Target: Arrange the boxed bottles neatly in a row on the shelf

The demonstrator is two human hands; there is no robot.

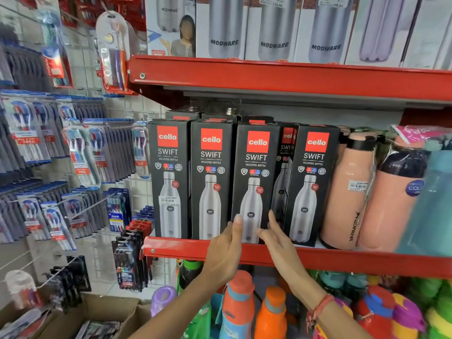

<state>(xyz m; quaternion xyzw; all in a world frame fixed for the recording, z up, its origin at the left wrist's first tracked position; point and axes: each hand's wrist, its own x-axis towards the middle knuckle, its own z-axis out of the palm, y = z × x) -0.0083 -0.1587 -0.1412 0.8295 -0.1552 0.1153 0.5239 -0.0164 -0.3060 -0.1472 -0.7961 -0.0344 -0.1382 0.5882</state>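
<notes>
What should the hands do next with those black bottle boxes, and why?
Probably pull the set-back box forward into the front row. It sits behind the third box and the fifth box, leaving a gap in the line. The left hand touches the third box's bottom, and the right hand is already by that gap.

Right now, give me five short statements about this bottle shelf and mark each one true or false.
1. Both hands are at the third box from the left. True: the left hand and right hand flank its base.
2. One box sits further back than the front row. True.
3. The boxes are white. False: they are black with red logos.
4. Peach bottles stand right of the boxes. True.
5. The shelf edge is blue. False: it is red.
</notes>
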